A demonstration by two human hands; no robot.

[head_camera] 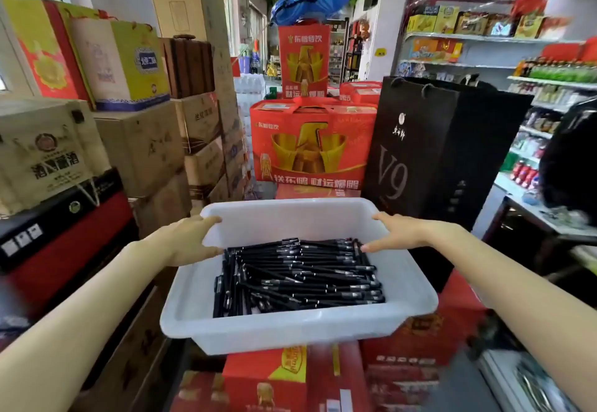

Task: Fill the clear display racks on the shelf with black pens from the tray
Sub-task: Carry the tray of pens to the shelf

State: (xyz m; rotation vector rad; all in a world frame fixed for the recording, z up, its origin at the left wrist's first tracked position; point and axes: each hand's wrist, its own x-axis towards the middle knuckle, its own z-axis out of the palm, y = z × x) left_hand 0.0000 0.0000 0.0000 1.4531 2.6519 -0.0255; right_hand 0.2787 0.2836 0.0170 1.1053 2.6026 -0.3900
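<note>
A white plastic tray (290, 334) sits low in the centre, above red gift boxes. Several black pens (300, 276) lie in a loose pile on its floor, mostly pointing left to right. My left hand (189, 240) grips the tray's left rim near the far corner, thumb inside the wall and fingers over the edge. On the opposite rim my right hand (402, 233) holds on the same way, its thumb reaching in toward the pens. No clear display rack shows in this view.
Stacked cardboard cartons (145, 149) and gift boxes crowd the left. Red drink boxes (310, 146) stand straight ahead, a tall black bag (429, 159) to their right. Store shelves (484, 65) with goods run along the right. Red boxes (265, 379) lie under the tray.
</note>
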